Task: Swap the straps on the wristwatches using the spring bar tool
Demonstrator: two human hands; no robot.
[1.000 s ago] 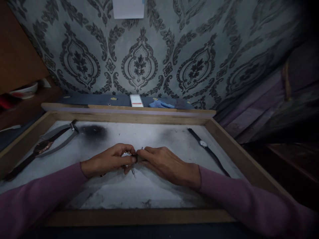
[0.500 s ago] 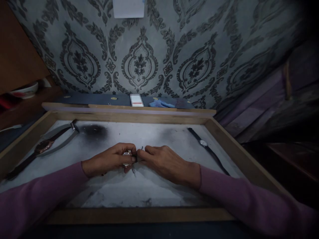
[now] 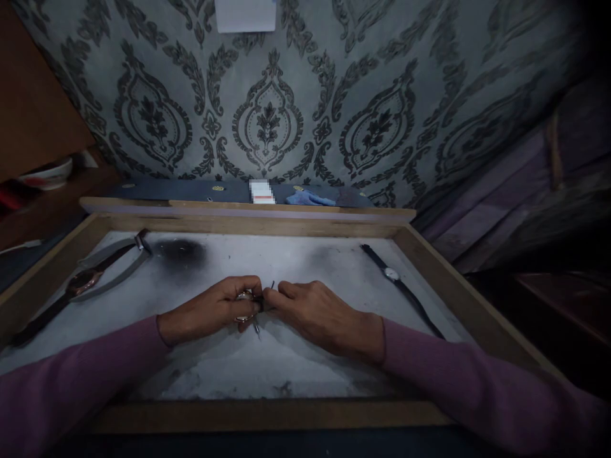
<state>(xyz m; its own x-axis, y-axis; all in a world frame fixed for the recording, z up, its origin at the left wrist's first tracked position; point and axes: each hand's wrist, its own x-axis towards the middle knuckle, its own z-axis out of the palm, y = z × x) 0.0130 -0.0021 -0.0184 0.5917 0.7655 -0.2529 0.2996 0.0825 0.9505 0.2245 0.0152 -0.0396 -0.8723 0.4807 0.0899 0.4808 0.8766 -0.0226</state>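
Note:
A wristwatch with a round, shiny case (image 3: 245, 305) is gripped between the thumb and fingers of my left hand (image 3: 210, 308). Close beside it, my right hand (image 3: 317, 312) is closed in a pinch on what looks like the dark watch strap (image 3: 260, 303), mostly covered by the fingers. A thin dark end (image 3: 272, 285) sticks up between the hands; whether it belongs to the strap or a tool, I cannot tell. Just below the watch, a narrow pointed metal piece (image 3: 256, 329) shows, its other end hidden.
Both hands are over a shallow wooden tray (image 3: 267, 413) with a whitish, stained base. At left lies a brown-strapped watch (image 3: 83, 282) beside tweezers (image 3: 128, 270); at right, a dark-strapped watch (image 3: 392, 275). A blue cloth (image 3: 310, 198) and small box (image 3: 262, 191) sit behind.
The watch in my left hand has tilted slightly, and the fingers around it have shifted a little. Both hands stay in nearly the same place.

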